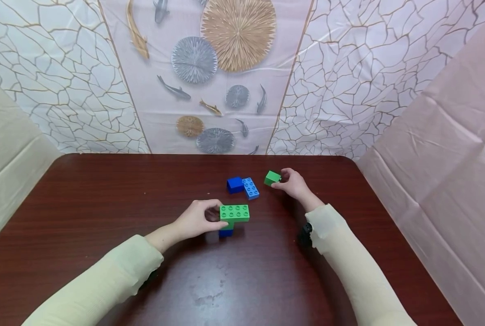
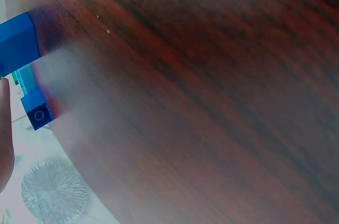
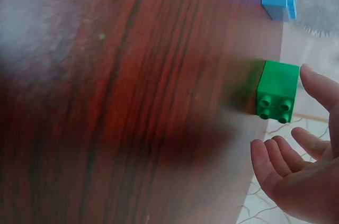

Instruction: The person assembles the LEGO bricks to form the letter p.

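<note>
My left hand (image 1: pixel 197 219) holds a small stack of toy building bricks between thumb and fingers. On top is a long green brick (image 1: pixel 234 213), jutting out to the right over a smaller green brick, with a blue brick (image 1: pixel 225 233) at the bottom. In the left wrist view that blue brick (image 2: pixel 18 44) shows at the left edge, beside a finger. My right hand (image 1: pixel 297 185) is at a small green brick (image 1: pixel 272 177) lying on its side. The right wrist view shows this brick (image 3: pixel 278 83) with studs towards the palm, fingers spread loosely and the thumb tip right at its corner.
A dark blue brick (image 1: pixel 235 184) lies beside a light blue brick (image 1: pixel 250 188) with its studs up, between the two hands and farther back. The dark wooden table (image 1: pixel 83 203) ends at a patterned cloth backdrop (image 1: pixel 234 90), with pale cloth walls at both sides.
</note>
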`<control>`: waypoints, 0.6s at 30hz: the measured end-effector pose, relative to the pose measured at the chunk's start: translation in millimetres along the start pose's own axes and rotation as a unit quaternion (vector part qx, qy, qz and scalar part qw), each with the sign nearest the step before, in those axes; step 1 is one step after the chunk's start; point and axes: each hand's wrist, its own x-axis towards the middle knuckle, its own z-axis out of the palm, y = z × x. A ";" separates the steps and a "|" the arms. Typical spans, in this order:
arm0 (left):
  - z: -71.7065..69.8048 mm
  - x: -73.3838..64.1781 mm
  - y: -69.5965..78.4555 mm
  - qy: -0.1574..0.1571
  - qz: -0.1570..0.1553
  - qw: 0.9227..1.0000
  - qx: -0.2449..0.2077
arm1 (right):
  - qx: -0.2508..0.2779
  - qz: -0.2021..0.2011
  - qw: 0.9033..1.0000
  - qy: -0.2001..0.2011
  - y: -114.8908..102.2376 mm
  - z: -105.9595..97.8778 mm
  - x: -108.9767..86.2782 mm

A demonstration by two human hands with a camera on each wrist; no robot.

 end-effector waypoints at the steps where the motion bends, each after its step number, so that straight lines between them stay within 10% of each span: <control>1: 0.2 0.1 -0.3 0.000 0.000 1.000 0.000 | 0.002 0.003 1.000 -0.001 0.7 0.5 1.1; 18: 0.2 0.2 -2.0 -0.001 0.004 1.000 -0.001 | -0.050 -0.014 0.999 -0.001 3.0 13.2 7.3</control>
